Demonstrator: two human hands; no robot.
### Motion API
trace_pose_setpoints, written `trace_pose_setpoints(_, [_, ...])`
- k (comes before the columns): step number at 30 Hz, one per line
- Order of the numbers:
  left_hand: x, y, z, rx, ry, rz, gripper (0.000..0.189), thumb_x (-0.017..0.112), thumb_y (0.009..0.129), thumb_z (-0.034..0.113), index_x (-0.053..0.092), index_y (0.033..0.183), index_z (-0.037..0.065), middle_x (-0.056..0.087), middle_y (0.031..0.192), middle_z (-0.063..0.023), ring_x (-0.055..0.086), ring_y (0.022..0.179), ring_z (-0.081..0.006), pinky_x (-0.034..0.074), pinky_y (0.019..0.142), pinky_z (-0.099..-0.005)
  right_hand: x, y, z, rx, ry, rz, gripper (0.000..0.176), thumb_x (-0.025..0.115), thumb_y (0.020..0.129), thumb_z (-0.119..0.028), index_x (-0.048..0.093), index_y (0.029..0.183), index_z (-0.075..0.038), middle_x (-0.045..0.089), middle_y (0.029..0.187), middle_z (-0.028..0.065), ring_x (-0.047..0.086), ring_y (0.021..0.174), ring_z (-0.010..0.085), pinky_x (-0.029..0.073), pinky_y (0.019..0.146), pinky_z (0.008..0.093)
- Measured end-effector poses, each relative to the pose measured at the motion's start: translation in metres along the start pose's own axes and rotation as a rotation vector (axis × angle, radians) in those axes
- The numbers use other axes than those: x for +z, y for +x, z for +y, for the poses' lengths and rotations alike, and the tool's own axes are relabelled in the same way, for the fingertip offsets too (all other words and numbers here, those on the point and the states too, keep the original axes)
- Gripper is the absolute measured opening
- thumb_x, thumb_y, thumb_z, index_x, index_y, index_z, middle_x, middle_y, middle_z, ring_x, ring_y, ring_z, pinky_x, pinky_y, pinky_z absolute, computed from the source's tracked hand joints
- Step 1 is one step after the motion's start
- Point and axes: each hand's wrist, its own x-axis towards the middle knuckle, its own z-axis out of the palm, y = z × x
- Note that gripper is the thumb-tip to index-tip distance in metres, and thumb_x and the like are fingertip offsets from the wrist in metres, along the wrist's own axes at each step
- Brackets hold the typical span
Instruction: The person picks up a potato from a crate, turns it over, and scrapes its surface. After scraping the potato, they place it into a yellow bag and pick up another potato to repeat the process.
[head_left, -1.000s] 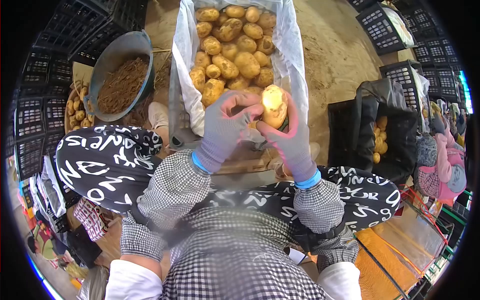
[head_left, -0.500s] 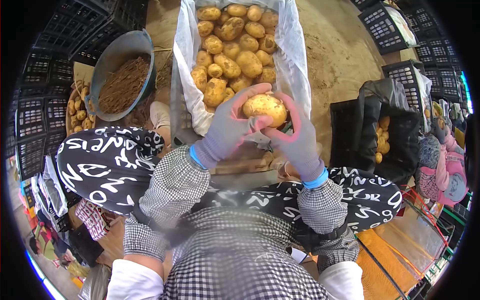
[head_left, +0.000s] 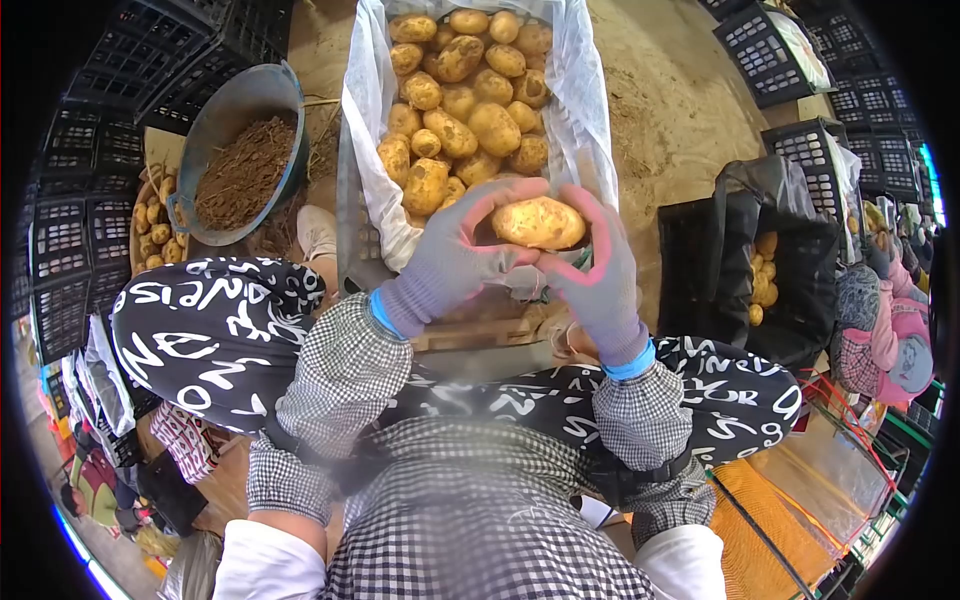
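Facing a lined crate (head_left: 350,250) of heaped potatoes (head_left: 470,90), just beyond both hands.
The gloved left hand (head_left: 450,262) and right hand (head_left: 603,280) together gripped one loose potato (head_left: 538,222), held sideways between their fingertips.

Got potato (head_left: 538,222) between left hand (head_left: 455,255) and right hand (head_left: 600,275), just before crate of spuds (head_left: 352,240); basin (head_left: 235,105) off left, bagged crate (head_left: 690,270) right.

The potato (head_left: 540,222) is hiding its underside behind the left hand (head_left: 455,260) and right hand (head_left: 600,275) gripping it. At twelve o'clock the lined crate (head_left: 590,120) is running off the top edge, and at nine o'clock a basket (head_left: 134,235) is sitting half hidden behind the basin (head_left: 240,100). At three o'clock the lens rim is cutting off a person (head_left: 885,330).
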Motion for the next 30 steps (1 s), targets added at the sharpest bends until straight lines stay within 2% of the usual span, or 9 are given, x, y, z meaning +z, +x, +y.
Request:
trace_pose_setpoints(5, [0.01, 0.001, -0.001, 0.076, -0.019, 0.072, 0.076, 0.08, 0.079, 0.01, 0.04, 0.143, -0.001, 0.047, 0.136, -0.0102, 0.052, 0.121, -0.0167, 0.046, 0.103, -0.0291, 0.001, -0.002, 0.002, -0.141, -0.065, 0.054, 0.063, 0.071, 0.066, 0.005, 0.056, 0.127, -0.006, 0.059, 0.122, 0.0138, 0.059, 0.111, 0.0317, 0.048, 0.094, 0.037])
trace_pose_setpoints(8, [0.01, -0.002, 0.007, -0.14, -0.089, 0.023, 0.073, 0.079, 0.08, 0.007, 0.042, 0.142, -0.001, 0.049, 0.134, -0.0099, 0.055, 0.117, -0.0168, 0.047, 0.102, -0.0294, 0.001, -0.003, -0.005, -0.135, -0.101, 0.054, 0.067, 0.07, 0.064, 0.008, 0.056, 0.128, -0.007, 0.059, 0.122, 0.0132, 0.059, 0.111, 0.0326, 0.048, 0.095, 0.0377])
trace_pose_setpoints(14, [0.004, -0.005, 0.0, -0.009, -0.068, 0.046, 0.054, 0.071, 0.089, 0.017, 0.05, 0.136, -0.001, 0.056, 0.129, -0.0093, 0.057, 0.115, -0.0173, 0.048, 0.1, -0.0309, -0.001, -0.002, -0.001, -0.157, -0.188, -0.052, 0.065, 0.073, 0.065, 0.004, 0.058, 0.127, -0.008, 0.06, 0.124, 0.0142, 0.058, 0.113, 0.0351, 0.048, 0.096, 0.0387])
trace_pose_setpoints(17, [-0.008, 0.001, -0.007, -0.078, 0.023, 0.16, 0.043, 0.065, 0.093, 0.024, 0.058, 0.129, 0.002, 0.061, 0.123, -0.0099, 0.058, 0.114, -0.0167, 0.048, 0.098, -0.0308, 0.001, -0.004, -0.009, 0.03, -0.107, -0.017, 0.058, 0.075, 0.071, -0.001, 0.058, 0.126, -0.003, 0.063, 0.121, 0.0133, 0.062, 0.109, 0.0285, 0.05, 0.094, 0.0353])
trace_pose_setpoints(20, [-0.038, 0.004, -0.024, 0.244, 1.008, 0.349, 0.039, 0.063, 0.095, 0.03, 0.061, 0.124, 0.005, 0.065, 0.111, -0.0099, 0.062, 0.102, -0.0148, 0.05, 0.092, -0.0297, -0.003, 0.002, -0.007, 0.51, 0.369, 0.164, 0.048, 0.074, 0.081, -0.007, 0.057, 0.125, 0.001, 0.064, 0.118, 0.0103, 0.064, 0.105, 0.0206, 0.051, 0.091, 0.0322])
trace_pose_setpoints(22, [-0.063, 0.014, 0.015, -0.061, 0.845, 0.496, 0.037, 0.062, 0.094, 0.031, 0.061, 0.123, 0.007, 0.067, 0.106, -0.0123, 0.066, 0.089, -0.0196, 0.051, 0.086, -0.0327, -0.013, 0.008, -0.001, 0.546, 0.624, 0.286, 0.045, 0.073, 0.084, -0.011, 0.057, 0.124, 0.002, 0.064, 0.113, 0.0078, 0.064, 0.1, 0.0172, 0.053, 0.084, 0.0289])
trace_pose_setpoints(24, [-0.104, 0.039, 0.028, 0.091, 0.639, 0.627, 0.041, 0.062, 0.092, 0.032, 0.06, 0.124, 0.008, 0.068, 0.101, -0.014, 0.067, 0.081, -0.0271, 0.052, 0.08, -0.0382, -0.019, 0.009, 0.01, 0.497, 0.811, 0.377, 0.042, 0.068, 0.089, -0.011, 0.055, 0.126, 0.003, 0.063, 0.112, 0.0084, 0.064, 0.097, 0.017, 0.055, 0.085, 0.0304])
trace_pose_setpoints(27, [-0.122, 0.086, 0.046, -0.179, 1.175, 0.536, 0.042, 0.065, 0.086, 0.024, 0.061, 0.124, 0.007, 0.069, 0.099, -0.015, 0.067, 0.093, -0.0226, 0.052, 0.082, -0.0321, -0.02, 0.008, 0.007, 0.511, 0.973, 0.399, 0.041, 0.064, 0.091, -0.01, 0.053, 0.127, 0.005, 0.063, 0.114, 0.0101, 0.063, 0.098, 0.0164, 0.054, 0.088, 0.0317])
trace_pose_setpoints(30, [-0.144, 0.123, -0.008, -0.469, 1.635, 0.248, 0.049, 0.064, 0.081, 0.039, 0.064, 0.119, 0.008, 0.068, 0.11, -0.0178, 0.065, 0.104, -0.0335, 0.049, 0.09, -0.0428, -0.025, 0.003, 0.005, 0.474, 0.919, 0.301, 0.042, 0.056, 0.096, -0.014, 0.048, 0.134, 0.003, 0.058, 0.123, 0.0103, 0.062, 0.105, 0.0196, 0.052, 0.093, 0.0345])
